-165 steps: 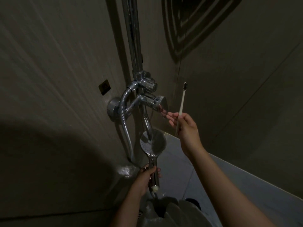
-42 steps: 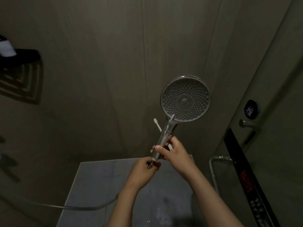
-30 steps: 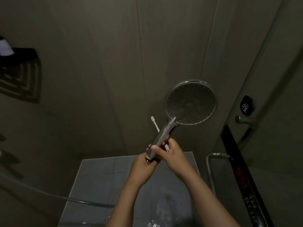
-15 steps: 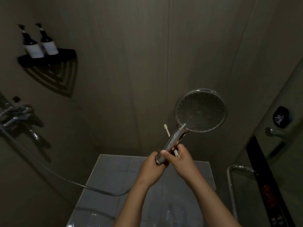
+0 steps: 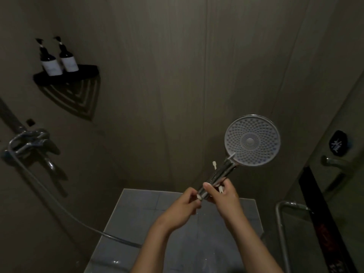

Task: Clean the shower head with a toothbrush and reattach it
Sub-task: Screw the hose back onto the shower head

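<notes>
Two bottles (image 5: pixel 50 64) stand on the corner shelf (image 5: pixel 86 68) at ten o'clock; the tap (image 5: pixel 31 144) at nine; the shower head (image 5: pixel 252 140) at three.

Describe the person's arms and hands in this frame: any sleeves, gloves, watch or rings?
The left forearm and right forearm are bare to the bottom edge of the frame; no sleeve shows. The left hand and right hand are ungloved. No watch or bracelet shows at either wrist. The light is too dim to tell whether any ring is worn.

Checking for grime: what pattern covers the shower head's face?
Shower head: concentric dot rings, pale grey; head view.
</notes>
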Tool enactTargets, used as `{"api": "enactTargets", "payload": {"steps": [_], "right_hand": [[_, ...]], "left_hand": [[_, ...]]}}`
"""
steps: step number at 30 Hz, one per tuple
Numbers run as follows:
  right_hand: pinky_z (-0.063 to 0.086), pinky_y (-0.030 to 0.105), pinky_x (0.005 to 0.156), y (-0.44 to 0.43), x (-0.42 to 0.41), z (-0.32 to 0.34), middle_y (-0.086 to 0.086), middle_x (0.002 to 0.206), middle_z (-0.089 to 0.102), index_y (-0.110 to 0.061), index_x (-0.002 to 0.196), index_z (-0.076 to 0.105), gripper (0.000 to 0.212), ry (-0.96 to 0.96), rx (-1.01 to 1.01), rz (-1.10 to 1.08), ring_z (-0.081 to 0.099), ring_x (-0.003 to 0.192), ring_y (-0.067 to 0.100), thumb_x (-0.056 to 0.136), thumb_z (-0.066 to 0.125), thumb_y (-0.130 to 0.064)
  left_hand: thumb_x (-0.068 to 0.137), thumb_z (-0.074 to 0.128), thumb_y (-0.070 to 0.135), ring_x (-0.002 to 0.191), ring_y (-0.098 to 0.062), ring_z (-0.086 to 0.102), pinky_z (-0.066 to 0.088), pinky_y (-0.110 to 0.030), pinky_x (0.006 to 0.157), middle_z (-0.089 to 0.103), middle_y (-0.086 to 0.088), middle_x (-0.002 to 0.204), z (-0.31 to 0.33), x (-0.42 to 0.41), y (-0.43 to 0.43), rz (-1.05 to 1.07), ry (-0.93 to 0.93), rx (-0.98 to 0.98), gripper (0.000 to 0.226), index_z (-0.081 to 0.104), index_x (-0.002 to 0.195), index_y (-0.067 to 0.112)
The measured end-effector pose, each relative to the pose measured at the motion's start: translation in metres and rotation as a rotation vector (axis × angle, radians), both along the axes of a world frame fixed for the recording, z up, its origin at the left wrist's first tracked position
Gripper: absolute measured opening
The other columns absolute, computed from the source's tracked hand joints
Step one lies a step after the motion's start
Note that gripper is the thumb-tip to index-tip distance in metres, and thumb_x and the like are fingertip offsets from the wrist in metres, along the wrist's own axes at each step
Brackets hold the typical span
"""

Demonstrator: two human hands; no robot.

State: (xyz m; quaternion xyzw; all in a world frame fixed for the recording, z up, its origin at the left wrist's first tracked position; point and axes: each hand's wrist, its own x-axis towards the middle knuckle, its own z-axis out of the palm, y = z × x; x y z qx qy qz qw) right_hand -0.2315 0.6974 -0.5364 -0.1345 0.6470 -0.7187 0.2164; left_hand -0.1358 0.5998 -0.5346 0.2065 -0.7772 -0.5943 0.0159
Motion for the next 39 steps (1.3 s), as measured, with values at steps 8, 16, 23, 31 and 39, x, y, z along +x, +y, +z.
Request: {"api": "enactTargets", "payload": {"steps": [8,16,23,31,39], "right_hand": [[0.053,0.045,0.082,0.001,0.007,-0.007,0.008,0.082,0.064,-0.012,0.084,0.053,0.016,-0.070,-0.022,-0.030,0.062,0.082,0.023,0.082,0.069,-0.008],[0.054,0.038,0.075,0.002,0.008,0.001,0.012,0.085,0.062,-0.010,0.084,0.052,0.016,-0.068,-0.044,-0.002,0.062,0.080,0.022,0.082,0.067,-0.004],[0.055,0.034,0.070,0.002,0.006,-0.006,0.017,0.090,0.061,-0.006,0.090,0.053,0.016,-0.171,-0.078,-0.019,0.062,0.086,0.029,0.083,0.067,-0.006],[0.051,0.056,0.089,-0.002,0.006,-0.011,0.012,0.091,0.068,-0.017,0.085,0.057,0.020,-0.062,0.030,-0.090,0.066,0.093,0.031,0.077,0.075,-0.014],[0.053,0.056,0.083,-0.001,0.007,-0.016,0.007,0.088,0.070,-0.019,0.085,0.058,0.024,-0.030,0.078,-0.136,0.068,0.087,0.026,0.073,0.077,-0.025]], "left_hand": [[0.097,0.047,0.009,0.060,-0.002,0.048,0.038,-0.015,0.061,0.059,0.006,0.077,-0.002,0.010,-0.006,-0.013,0.066,-0.022,0.014,0.052,0.087,0.018],[0.092,0.055,0.009,0.063,-0.002,0.054,0.043,-0.013,0.064,0.062,0.003,0.077,-0.002,0.010,-0.003,0.050,0.125,-0.049,0.010,0.054,0.086,0.016],[0.075,0.073,0.000,0.065,-0.003,0.052,0.042,-0.018,0.065,0.061,0.001,0.072,-0.003,0.007,0.000,0.179,0.224,-0.123,0.020,0.058,0.078,0.014],[0.067,0.079,0.006,0.054,0.006,0.047,0.034,-0.009,0.055,0.053,0.010,0.059,-0.003,0.001,0.004,0.226,0.238,-0.372,0.040,0.047,0.069,0.029],[0.069,0.075,0.009,0.052,0.001,0.044,0.033,-0.013,0.052,0.049,0.009,0.056,-0.005,-0.003,0.008,0.193,0.208,-0.458,0.039,0.040,0.068,0.027]]}}
